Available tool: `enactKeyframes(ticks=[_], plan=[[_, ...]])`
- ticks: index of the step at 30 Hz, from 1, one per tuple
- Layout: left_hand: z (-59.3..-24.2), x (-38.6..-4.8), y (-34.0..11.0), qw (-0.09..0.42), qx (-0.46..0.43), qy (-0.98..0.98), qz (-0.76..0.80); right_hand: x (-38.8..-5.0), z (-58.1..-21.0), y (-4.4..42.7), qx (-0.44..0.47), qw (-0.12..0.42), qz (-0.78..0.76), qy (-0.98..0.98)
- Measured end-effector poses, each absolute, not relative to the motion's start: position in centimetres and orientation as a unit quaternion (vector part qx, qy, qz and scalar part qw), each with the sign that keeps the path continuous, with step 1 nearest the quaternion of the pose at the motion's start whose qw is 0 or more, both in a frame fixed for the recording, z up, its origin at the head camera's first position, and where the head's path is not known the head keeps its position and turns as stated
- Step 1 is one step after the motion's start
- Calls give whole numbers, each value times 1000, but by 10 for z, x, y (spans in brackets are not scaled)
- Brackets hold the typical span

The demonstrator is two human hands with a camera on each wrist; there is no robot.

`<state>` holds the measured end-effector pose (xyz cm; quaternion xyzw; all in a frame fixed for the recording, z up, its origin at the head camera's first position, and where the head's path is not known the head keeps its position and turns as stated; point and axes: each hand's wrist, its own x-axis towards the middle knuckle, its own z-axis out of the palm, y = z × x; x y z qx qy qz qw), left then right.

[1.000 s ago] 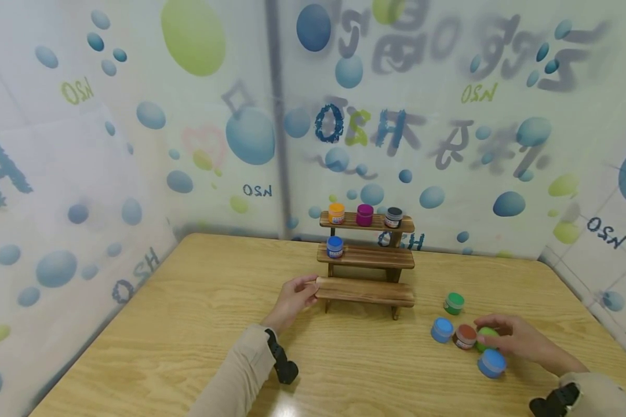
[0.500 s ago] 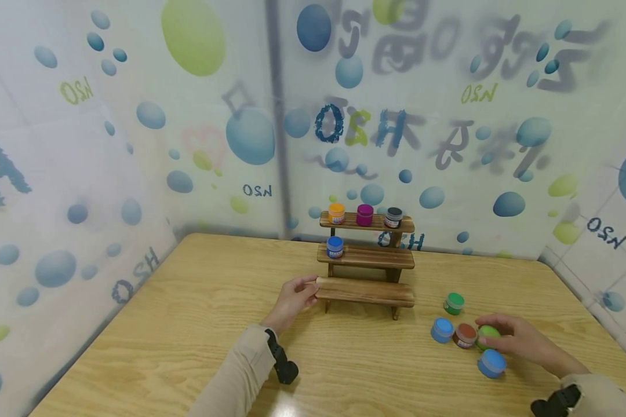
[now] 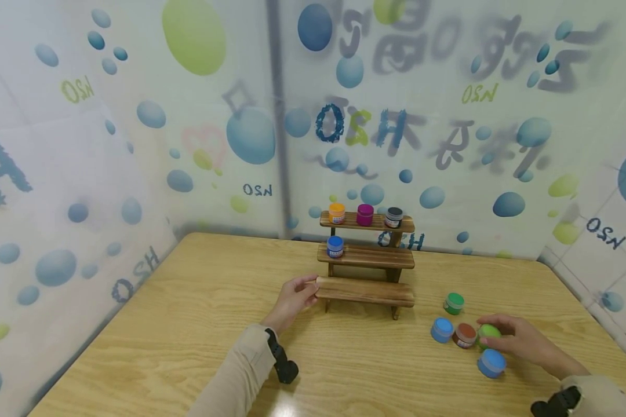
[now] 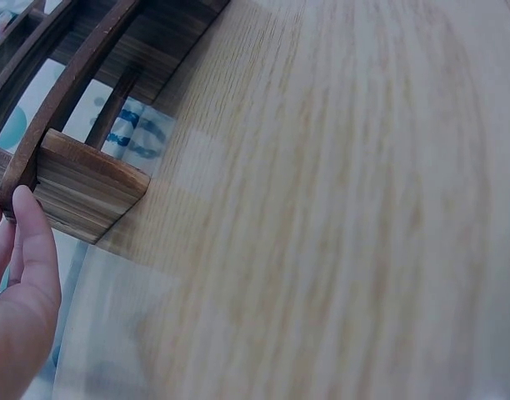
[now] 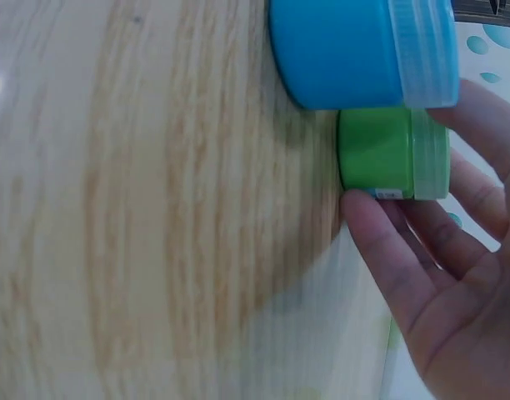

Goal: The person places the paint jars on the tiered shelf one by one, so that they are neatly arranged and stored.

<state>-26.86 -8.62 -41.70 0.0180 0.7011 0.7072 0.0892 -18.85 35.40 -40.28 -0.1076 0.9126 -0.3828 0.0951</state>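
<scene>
My left hand pinches the left end of the lowest step of a brown wooden three-tier display stand, thumb in front. The left wrist view shows the thumb against the end of a plank. My right hand is round a light green paint jar standing on the table, thumb on the near side and fingers on the far side. In the right wrist view, fingertips reach the green jar beside a blue paint jar. Close by stand a brown paint jar and another blue jar.
A darker green jar stands behind the group. Orange, purple and black jars line the top step; a dark blue jar sits on the middle step's left. A printed curtain hangs behind the wooden table.
The right hand has shifted very slightly right at the light green jar. The left hand, stand and other jars look unmoved.
</scene>
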Motion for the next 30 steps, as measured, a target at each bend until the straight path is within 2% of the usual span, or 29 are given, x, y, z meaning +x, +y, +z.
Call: enactKeyframes(ticks=[12,30], plan=[[-415,-268,-87,95,21,699,708,-191,-402,352,-76,65,-335,937],[-416,-268,-87,97,17,706,701,-188,-410,357,-98,26,-326,940]])
